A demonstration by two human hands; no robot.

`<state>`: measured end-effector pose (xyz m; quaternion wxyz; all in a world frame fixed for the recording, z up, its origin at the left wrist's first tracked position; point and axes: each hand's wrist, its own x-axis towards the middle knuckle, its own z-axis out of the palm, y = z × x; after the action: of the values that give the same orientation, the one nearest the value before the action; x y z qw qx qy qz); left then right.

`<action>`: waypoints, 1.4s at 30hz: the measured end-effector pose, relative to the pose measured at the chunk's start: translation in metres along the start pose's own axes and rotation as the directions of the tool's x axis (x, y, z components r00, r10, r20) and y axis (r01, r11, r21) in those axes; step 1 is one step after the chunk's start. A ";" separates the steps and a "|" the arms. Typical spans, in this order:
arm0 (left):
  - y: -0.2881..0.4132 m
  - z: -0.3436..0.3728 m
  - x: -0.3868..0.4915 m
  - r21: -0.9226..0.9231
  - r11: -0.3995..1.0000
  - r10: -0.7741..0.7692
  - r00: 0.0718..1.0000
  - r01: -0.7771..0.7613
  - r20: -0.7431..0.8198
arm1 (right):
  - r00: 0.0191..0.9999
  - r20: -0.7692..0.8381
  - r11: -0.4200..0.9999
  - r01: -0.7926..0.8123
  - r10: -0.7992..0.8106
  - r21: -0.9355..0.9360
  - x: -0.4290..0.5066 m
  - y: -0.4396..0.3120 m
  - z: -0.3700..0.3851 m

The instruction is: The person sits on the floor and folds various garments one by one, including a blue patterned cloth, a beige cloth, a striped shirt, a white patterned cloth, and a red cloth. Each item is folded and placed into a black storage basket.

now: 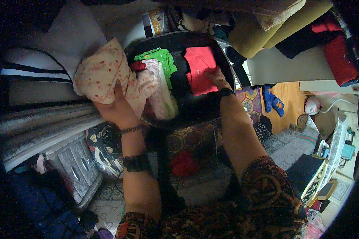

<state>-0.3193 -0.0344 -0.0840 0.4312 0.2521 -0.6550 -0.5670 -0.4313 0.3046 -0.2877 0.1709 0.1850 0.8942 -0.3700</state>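
Note:
Before me is an open black case (181,82) with folded clothes in it. My left hand (116,109) grips a cream cloth garment with a small red floral print (103,70), raised over the case's left edge. Part of this cloth hangs down beside a green garment (163,58) and a pale printed one (160,103) inside. At the right side of the case, my right hand (218,79) holds the right edge of a folded red garment (198,67). Its fingertips are blurred against the red cloth.
A grey drawer cabinet (75,170) stands at lower left, near dark blue fabric (45,206). Mustard-coloured cloth (251,37) hangs at upper right. Blue printed clothing (273,100) lies on the wooden floor (293,98). A patterned grey cover (296,151) spreads at right.

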 end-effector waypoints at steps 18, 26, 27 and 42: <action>0.001 0.004 -0.002 0.033 0.999 -0.014 1.000 0.013 0.027 | 0.985 -0.138 0.982 -0.123 0.103 -0.145 -0.033 -0.023 -0.002; 0.016 0.020 -0.013 -0.041 0.998 -0.056 0.998 0.057 0.021 | 0.960 0.281 0.598 -0.216 -0.016 0.772 -0.113 -0.074 -0.056; 0.019 0.020 -0.015 -0.025 0.999 -0.047 0.998 0.048 0.053 | 0.946 0.315 0.559 -0.223 -0.073 0.799 -0.134 -0.083 -0.072; 0.060 -0.039 -0.011 0.005 0.591 -0.650 0.473 0.807 0.595 | 0.931 -0.360 0.206 0.342 0.054 0.917 -0.565 -0.017 -0.369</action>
<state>-0.2706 -0.0317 -0.0301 -0.0273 0.2760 -0.4880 -0.8276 -0.0085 0.4451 0.2187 -0.1627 0.2211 0.4941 -0.8249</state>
